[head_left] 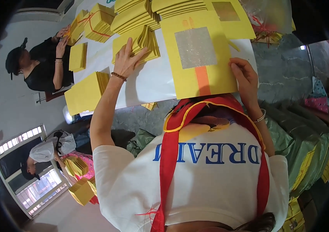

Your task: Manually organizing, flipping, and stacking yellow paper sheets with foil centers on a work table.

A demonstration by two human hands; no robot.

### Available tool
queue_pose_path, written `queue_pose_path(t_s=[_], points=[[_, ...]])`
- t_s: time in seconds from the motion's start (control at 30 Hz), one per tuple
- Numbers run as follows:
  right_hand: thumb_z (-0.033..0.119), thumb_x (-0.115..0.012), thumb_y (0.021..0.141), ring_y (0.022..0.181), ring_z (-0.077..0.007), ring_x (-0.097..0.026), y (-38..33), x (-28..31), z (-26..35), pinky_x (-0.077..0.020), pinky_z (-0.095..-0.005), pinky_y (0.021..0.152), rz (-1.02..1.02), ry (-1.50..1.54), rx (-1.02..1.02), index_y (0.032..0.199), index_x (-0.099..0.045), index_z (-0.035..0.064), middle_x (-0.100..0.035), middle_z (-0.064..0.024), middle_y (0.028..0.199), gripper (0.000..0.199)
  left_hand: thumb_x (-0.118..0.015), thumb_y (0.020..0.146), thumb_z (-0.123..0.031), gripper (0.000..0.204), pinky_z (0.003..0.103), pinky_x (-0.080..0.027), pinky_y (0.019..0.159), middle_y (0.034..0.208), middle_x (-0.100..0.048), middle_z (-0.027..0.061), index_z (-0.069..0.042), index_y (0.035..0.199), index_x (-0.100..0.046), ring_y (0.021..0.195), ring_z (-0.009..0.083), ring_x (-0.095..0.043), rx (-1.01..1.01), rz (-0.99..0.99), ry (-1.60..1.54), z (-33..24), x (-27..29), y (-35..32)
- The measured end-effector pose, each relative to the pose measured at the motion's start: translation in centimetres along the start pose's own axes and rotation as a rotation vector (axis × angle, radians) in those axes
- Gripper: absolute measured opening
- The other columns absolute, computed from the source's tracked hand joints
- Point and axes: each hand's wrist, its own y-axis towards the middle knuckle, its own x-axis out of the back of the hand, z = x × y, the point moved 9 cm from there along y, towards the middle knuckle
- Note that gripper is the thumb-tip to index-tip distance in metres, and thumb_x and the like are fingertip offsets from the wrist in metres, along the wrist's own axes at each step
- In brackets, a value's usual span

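A large yellow paper sheet with a silver square and an orange strip lies in front of me, its near edge at my waist. My right hand is at its right edge, thumb and fingers closed together on the paper's margin. To the left, my left hand rests with fingers spread on a stack of folded yellow paper. That stack is fanned out at its right side. A beaded bracelet is on my left wrist. Part of another yellow sheet with a silver patch shows beyond the first.
Thick piles of folded yellow paper line the table's far side, one bundle tied with red string. Another stack sits at the left corner of the white table. A co-worker handles paper at left. Green sacks stand right.
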Motion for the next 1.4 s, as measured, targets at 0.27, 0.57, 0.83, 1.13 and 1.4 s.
queue_pose_path(t_s=[0.27,0.57,0.83,1.13,1.4], points=[[0.013,-0.055,0.087,0.078,-0.0055,-0.050,0.0,-0.1,-0.2,-0.0416,-0.0200,0.072,-0.008,0.033,-0.009,0.102,-0.060,0.0035,-0.061,0.0003,0.091,0.018,-0.053,0.076,-0.002,0.062,0.045,-0.045,0.076,0.137,-0.027,0.0155,-0.043,0.123,-0.045,0.105,0.0339,-0.046,-0.071,-0.037,0.104,-0.9,-0.4,-0.1],[0.013,-0.055,0.086,0.074,-0.0057,-0.049,0.0,0.0,-0.4,-0.0418,-0.0203,0.070,-0.033,0.051,0.021,0.101,-0.061,0.0031,-0.060,0.0010,0.090,0.019,-0.055,0.076,-0.005,0.048,0.048,-0.041,0.082,0.138,-0.027,0.0148,-0.036,0.113,-0.053,0.113,0.0356,-0.041,-0.101,-0.054,0.067,-0.9,-0.8,-0.8],[0.013,-0.055,0.086,0.075,-0.0064,-0.048,0.0,-0.1,0.0,-0.0417,-0.0206,0.068,-0.038,0.018,0.005,0.101,-0.061,0.0036,-0.059,0.0009,0.088,0.019,-0.066,0.074,-0.026,0.031,0.048,-0.037,0.085,0.138,-0.028,0.0183,-0.026,0.103,-0.057,0.115,0.0376,-0.040,-0.090,-0.117,0.087,-2.3,-0.2,-0.2],[0.014,-0.055,0.086,0.075,-0.0068,-0.048,-0.1,-0.1,-0.3,-0.0414,-0.0207,0.069,-0.040,0.029,0.016,0.101,-0.061,0.0029,-0.060,0.0005,0.090,0.019,-0.071,0.068,-0.025,0.036,0.047,-0.038,0.082,0.136,-0.031,0.0155,-0.027,0.099,-0.053,0.112,0.0350,-0.042,-0.082,-0.161,0.087,-0.7,-0.7,-0.7],[0.013,-0.055,0.086,0.075,-0.0069,-0.048,-0.5,0.0,0.1,-0.0412,-0.0209,0.069,-0.044,0.024,0.037,0.101,-0.061,0.0031,-0.060,0.0003,0.091,0.019,-0.071,0.067,-0.022,0.036,0.044,-0.038,0.080,0.135,-0.033,0.0156,-0.027,0.099,-0.054,0.111,0.0332,-0.043,-0.094,-0.173,0.083,-1.0,-0.2,-0.6]])
